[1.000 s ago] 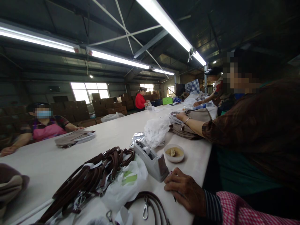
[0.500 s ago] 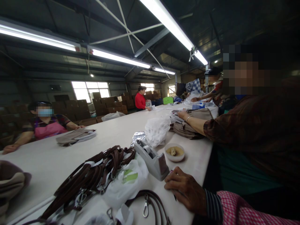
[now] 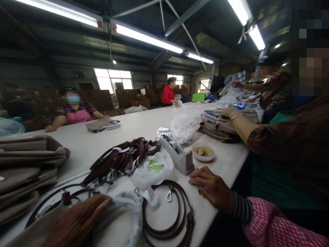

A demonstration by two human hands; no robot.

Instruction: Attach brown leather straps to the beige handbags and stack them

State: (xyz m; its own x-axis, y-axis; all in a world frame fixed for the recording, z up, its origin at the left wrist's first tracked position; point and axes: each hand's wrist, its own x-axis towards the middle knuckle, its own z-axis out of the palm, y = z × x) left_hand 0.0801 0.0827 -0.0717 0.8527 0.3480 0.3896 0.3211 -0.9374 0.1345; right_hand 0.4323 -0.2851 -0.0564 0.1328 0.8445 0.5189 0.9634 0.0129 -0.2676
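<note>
My left hand (image 3: 79,219) lies flat, fingers stretched out, on a taupe handbag (image 3: 31,228) at the lower left. White wrapping covers the bag's handle (image 3: 137,214) beside it. At the table's right edge my right hand (image 3: 210,187) rests with curled fingers. Small pink and dark bits show at those fingers, but what they hold I cannot make out. Between the hands lies a coiled dark brown strap (image 3: 164,235) with a metal snap hook (image 3: 169,193). A grey tape dispenser (image 3: 180,157) stands just beyond my right hand.
A heap of brown straps (image 3: 120,157) and a white plastic bag (image 3: 154,169) lie mid-table. Stacked taupe bags (image 3: 28,171) stand at left. A shallow dish (image 3: 203,152) sits behind my right hand. At right, a co-worker's hand (image 3: 230,112) is on more bags (image 3: 218,132).
The view has tilted down and turned left. My left hand and the handbag under it have come into view, as has more of the bag stack. My right hand stays beside the dispenser.
</note>
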